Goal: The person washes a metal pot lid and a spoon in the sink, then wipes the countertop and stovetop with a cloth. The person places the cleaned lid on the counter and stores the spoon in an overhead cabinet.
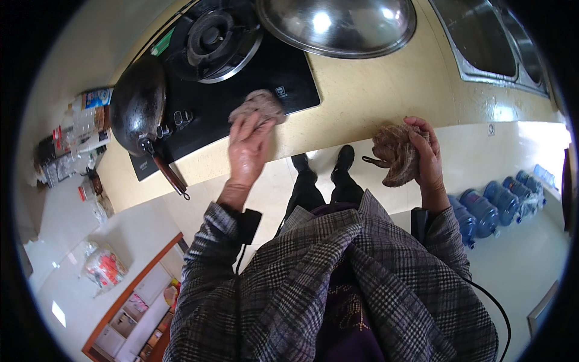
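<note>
My left hand [249, 154] presses a crumpled brown cloth [258, 105] onto the front edge of the black glass gas hob [289, 81]. Over the floor, just off the front edge of the beige countertop [357, 97], my right hand [425, 149] grips a bunched brown cloth [394, 151] with a dark loop hanging from it. A dark wok [138, 106] with a wooden handle rests tilted at the hob's left end. Behind my left hand is the burner [211, 38], with control knobs [181, 118] to its left.
A large domed metal lid [337, 22] lies behind the hob's right side. The steel sink [486, 40] is at the upper right. Packages [92, 120] crowd the left wall. Several blue water bottles [479, 212] stand on the floor at right, and a plastic bag [105, 267] lies at lower left.
</note>
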`<state>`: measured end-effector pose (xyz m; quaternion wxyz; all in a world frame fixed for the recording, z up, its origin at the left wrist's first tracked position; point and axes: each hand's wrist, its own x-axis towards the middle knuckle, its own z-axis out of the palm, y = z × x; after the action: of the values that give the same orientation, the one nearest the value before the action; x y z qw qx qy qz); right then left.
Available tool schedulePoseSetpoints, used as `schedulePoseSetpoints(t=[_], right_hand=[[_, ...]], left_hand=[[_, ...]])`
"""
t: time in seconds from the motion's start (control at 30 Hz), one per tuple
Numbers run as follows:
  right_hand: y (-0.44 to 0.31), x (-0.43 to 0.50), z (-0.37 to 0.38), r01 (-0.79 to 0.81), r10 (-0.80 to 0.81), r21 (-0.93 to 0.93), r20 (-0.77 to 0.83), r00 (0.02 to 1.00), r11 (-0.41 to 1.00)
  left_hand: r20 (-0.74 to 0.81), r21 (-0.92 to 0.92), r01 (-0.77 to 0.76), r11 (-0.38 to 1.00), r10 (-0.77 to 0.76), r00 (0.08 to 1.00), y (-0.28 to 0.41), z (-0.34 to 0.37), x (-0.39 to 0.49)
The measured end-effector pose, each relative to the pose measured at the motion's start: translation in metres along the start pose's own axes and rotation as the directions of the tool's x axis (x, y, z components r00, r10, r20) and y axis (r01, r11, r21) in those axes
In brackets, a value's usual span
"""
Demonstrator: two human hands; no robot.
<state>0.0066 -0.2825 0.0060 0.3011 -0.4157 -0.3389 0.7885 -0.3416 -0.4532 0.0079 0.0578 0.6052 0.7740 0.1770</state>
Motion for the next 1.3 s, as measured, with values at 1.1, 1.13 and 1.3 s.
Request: schedulePoseSetpoints(t=[1.1, 1.13, 1.3], right_hand=[[0.012, -0.004, -0.012, 0.048, -0.040, 0.198, -0.046, 0.998, 0.979], [0.012, -0.004, -0.011, 0.047, -0.036, 0.182, -0.061, 0.998, 0.982], [0.014, -0.011, -0.012, 0.056, -0.047, 0.180, -0.054, 0.997, 0.982]], left_hand=[[0.130, 0.044, -0.182, 0.982, 0.175, 0.976, 0.064, 0.024, 0.010], [0.118, 0.015, -0.221, 0.975, 0.218, 0.969, 0.076, 0.033, 0.021], [0.014, -0.008, -0.335, 0.942, 0.335, 0.942, 0.124, 0.071, 0.077]])
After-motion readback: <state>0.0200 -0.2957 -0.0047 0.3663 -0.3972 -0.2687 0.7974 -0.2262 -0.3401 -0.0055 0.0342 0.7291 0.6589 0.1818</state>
